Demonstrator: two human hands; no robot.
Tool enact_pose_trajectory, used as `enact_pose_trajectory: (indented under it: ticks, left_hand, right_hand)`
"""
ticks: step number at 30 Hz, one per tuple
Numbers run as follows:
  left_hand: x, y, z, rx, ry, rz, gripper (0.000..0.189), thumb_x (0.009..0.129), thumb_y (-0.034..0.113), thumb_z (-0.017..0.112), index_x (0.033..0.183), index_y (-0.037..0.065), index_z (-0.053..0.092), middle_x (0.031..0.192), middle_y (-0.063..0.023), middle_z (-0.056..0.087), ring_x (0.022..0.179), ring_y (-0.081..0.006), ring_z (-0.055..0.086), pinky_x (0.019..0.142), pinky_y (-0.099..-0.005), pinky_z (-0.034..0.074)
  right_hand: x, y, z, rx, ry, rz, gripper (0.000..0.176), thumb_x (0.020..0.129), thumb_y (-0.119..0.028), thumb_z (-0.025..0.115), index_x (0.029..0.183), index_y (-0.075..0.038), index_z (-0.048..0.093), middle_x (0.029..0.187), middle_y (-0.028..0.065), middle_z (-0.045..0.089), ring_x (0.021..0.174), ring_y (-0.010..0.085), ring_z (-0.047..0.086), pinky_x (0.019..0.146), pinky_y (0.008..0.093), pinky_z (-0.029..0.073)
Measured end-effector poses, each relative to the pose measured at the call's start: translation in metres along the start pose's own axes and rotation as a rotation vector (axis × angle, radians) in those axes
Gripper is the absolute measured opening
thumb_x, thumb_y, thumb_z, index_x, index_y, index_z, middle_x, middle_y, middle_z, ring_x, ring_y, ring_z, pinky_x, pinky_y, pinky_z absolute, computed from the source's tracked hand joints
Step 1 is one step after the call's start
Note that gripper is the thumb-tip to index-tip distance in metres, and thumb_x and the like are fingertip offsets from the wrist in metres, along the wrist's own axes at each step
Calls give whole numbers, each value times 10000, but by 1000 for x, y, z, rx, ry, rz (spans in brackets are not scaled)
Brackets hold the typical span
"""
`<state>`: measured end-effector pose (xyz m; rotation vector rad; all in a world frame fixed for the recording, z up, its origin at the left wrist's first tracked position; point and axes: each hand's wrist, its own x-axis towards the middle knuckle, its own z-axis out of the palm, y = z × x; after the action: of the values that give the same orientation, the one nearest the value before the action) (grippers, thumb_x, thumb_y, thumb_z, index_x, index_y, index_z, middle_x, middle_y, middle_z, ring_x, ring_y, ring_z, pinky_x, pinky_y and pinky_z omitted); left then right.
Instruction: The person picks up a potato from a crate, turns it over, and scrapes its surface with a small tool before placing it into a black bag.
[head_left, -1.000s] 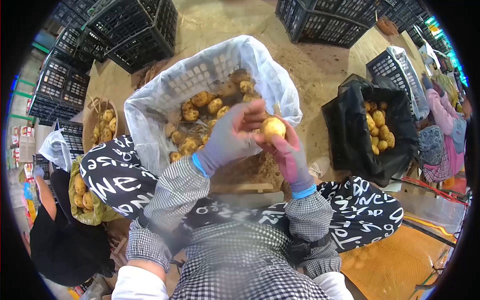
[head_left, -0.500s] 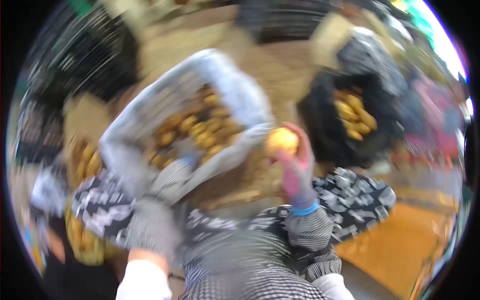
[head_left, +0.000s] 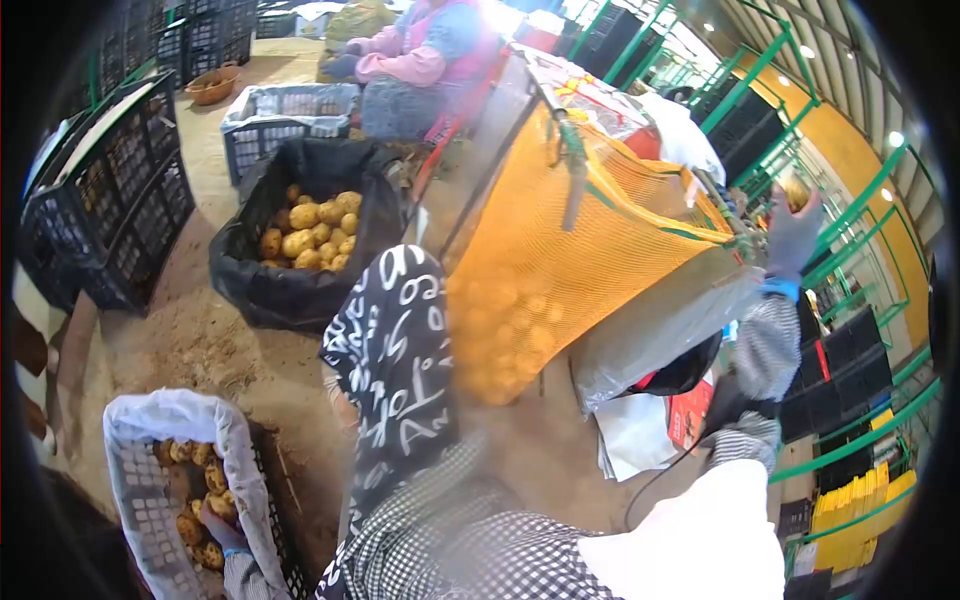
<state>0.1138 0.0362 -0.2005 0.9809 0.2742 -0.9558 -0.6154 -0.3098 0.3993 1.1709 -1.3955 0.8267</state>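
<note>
My right hand (head_left: 793, 238), in a grey glove with a blue cuff band, is raised at the far right, its fingers closed round a potato (head_left: 796, 193). Low on the left, my gloved left hand (head_left: 222, 530) reaches into a white-lined crate (head_left: 235, 430). Its fingers rest curled against a potato (head_left: 220, 506), with several other potatoes (head_left: 190, 452) around them; part of the grip is hidden. An orange mesh sack (head_left: 590, 235), partly filled with potatoes, hangs from a frame between my hands. The raised hand is beyond the sack's right edge.
A black-lined crate (head_left: 240, 245) of potatoes stands ahead on the left. Dark stacked crates (head_left: 125, 185) are at the left edge. Another person (head_left: 425, 65) sits behind, beside a lined crate (head_left: 265, 105). Green rails (head_left: 850, 225) run along the right.
My view has swung to the right. My right hand has risen with the potato, out beyond the mesh sack. My left hand is still in the white-lined crate.
</note>
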Motion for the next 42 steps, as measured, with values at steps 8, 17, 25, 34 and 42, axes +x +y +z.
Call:
enact_pose_trajectory:
  ticks: [8,17,25,34,42]
  left_hand:
    - [-41,48,82,377,212,403,392,993,330,434,1323,133,509,1192,-42,549,1054,-221,509,866,-389,475]
    - [-148,61,142,1002,228,1122,252,1008,270,446,1090,58,555,1019,-108,634,912,-239,623,803,-347,509]
    - [-162,45,153,792,308,801,357,1008,359,486,1027,20,596,915,-117,630,806,-226,630,741,-346,505]
    - [-148,33,166,421,-96,433,498,962,376,601,1289,25,469,1073,-76,585,855,-127,627,647,-245,555]
    - [-135,22,155,213,-103,550,546,947,319,629,1343,3,426,1088,-106,575,982,-171,624,685,-267,591]
  right_hand:
    - [-73,-228,-108,1126,-166,41,465,975,-178,513,1380,45,474,1367,184,544,1208,265,559,1059,370,406]
    - [-301,-511,-259,2102,-1595,-647,624,804,-67,743,1364,6,480,1181,116,594,965,128,594,756,245,505]
    - [-385,-541,-246,2271,-2623,-272,854,750,-58,826,1460,-18,353,1318,72,508,1144,163,547,947,276,473]
    - [-397,-554,-236,2304,-1712,-707,796,749,-29,709,1459,1,350,1441,164,418,1352,236,400,1117,338,325]
    - [-400,-551,-236,2174,-1779,-794,805,734,-107,778,1434,-17,390,1385,154,447,1302,255,444,1086,349,359]
